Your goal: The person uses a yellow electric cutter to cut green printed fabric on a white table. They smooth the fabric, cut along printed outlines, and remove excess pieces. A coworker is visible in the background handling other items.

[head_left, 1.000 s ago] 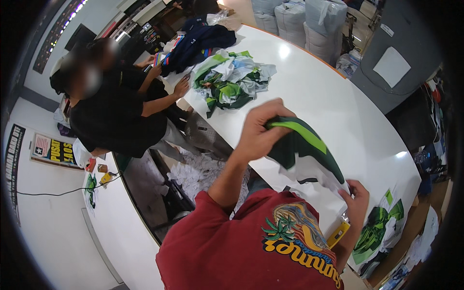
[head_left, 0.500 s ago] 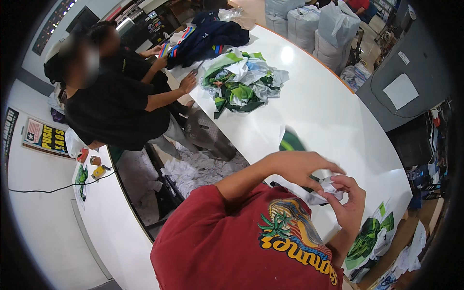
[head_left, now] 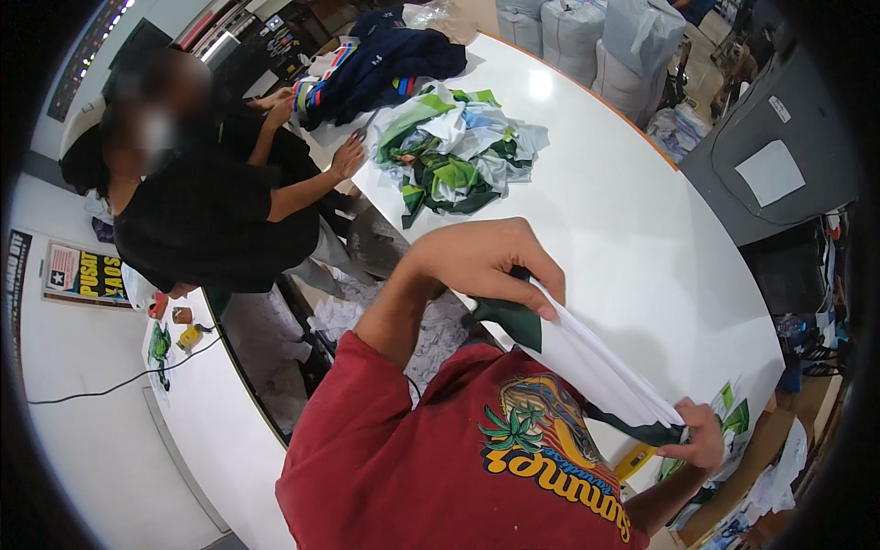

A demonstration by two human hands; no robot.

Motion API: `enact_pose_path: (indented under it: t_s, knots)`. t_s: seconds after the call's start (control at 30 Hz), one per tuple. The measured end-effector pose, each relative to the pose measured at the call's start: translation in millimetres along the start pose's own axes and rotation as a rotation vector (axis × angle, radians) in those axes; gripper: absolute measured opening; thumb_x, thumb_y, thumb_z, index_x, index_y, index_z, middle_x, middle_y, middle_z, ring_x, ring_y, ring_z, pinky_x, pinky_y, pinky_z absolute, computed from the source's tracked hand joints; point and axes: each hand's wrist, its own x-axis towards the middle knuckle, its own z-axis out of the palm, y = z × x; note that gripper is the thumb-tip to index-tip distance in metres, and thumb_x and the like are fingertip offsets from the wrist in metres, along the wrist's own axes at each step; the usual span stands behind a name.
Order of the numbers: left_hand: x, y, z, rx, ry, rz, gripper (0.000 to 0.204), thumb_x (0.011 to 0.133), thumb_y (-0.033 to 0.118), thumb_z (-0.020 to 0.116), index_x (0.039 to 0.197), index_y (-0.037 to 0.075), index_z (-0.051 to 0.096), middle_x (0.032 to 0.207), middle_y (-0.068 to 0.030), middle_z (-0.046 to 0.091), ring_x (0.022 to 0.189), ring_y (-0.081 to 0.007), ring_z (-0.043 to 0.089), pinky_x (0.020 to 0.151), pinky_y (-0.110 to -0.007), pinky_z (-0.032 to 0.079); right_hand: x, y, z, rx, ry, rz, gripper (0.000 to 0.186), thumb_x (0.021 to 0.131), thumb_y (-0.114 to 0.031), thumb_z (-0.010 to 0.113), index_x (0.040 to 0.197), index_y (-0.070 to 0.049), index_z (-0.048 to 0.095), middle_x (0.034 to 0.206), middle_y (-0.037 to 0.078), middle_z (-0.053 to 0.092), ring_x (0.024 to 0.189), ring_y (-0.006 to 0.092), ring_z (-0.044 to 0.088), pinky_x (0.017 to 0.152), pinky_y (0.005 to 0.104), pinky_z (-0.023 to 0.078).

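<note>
A white fabric piece with dark green ends [head_left: 600,357] is stretched between my two hands, in front of my red shirt. My left hand [head_left: 495,261] pinches its upper left end, thumb over the cloth. At the lower right end, my right hand [head_left: 700,436] grips the other dark green corner. The cloth hangs in long folds above the near part of the white table [head_left: 623,238]. Farther off on that table lies a crumpled heap of green and white fabric pieces [head_left: 458,151].
Beyond the heap lies a navy garment [head_left: 390,69]. Two people in black stand at the left; one hand [head_left: 348,156] holds scissors. Green cut pieces [head_left: 735,417] lie at the right end, near a cardboard box [head_left: 738,481]. White sacks [head_left: 573,41] and a grey cabinet [head_left: 779,137] stand beyond.
My hands, close together on the bunched cloth before, have moved apart, the left one up and leftward, the right one down and rightward. The cloth is now drawn out long between them.
</note>
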Motion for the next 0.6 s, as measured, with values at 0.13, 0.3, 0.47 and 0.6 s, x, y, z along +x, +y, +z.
enact_pose_path:
  t_s: [0.13,0.3,0.47,0.6]
  knots:
    - [-4,7,-36,0.04,-0.035,-0.079,0.016,0.108,0.013,0.099,0.113,0.0,0.092,0.099,-0.0121,0.09,0.088,-0.0256,0.087,0.08,-0.04,0.061,-83,47,-37,0.298,0.273,-0.167,0.069,0.067,-0.031,0.125,0.116,-0.004,0.085,0.102,0.016,0.083,0.097,0.0299,0.074,0.095,0.0524,0.054]
    - [7,-8,-78,-0.015,0.223,-0.088,0.027,0.093,0.017,0.108,0.107,0.002,0.091,0.104,-0.0113,0.09,0.095,-0.0244,0.086,0.089,-0.04,0.062,-143,110,-86,0.305,0.505,-0.319,0.065,0.078,-0.033,0.114,0.121,-0.004,0.075,0.118,0.014,0.078,0.109,0.0302,0.074,0.108,0.0526,0.057]
    - [60,-95,-123,-0.095,0.305,-0.235,0.024,0.1,0.004,0.1,0.117,0.004,0.083,0.113,0.0006,0.077,0.111,-0.0134,0.075,0.105,-0.033,0.056,-121,176,-150,0.285,0.628,-0.094,0.077,0.105,-0.012,0.093,0.174,0.001,0.061,0.165,0.021,0.076,0.15,0.0363,0.075,0.133,0.0578,0.056]
    - [138,-202,-148,0.059,0.292,-0.448,0.021,0.109,0.014,0.096,0.112,0.007,0.076,0.104,0.008,0.07,0.098,-0.0046,0.06,0.087,-0.028,0.048,-10,228,-184,0.789,0.677,0.149,0.048,0.125,-0.013,0.071,0.168,0.008,0.067,0.161,0.015,0.079,0.149,0.0285,0.075,0.132,0.0467,0.055]
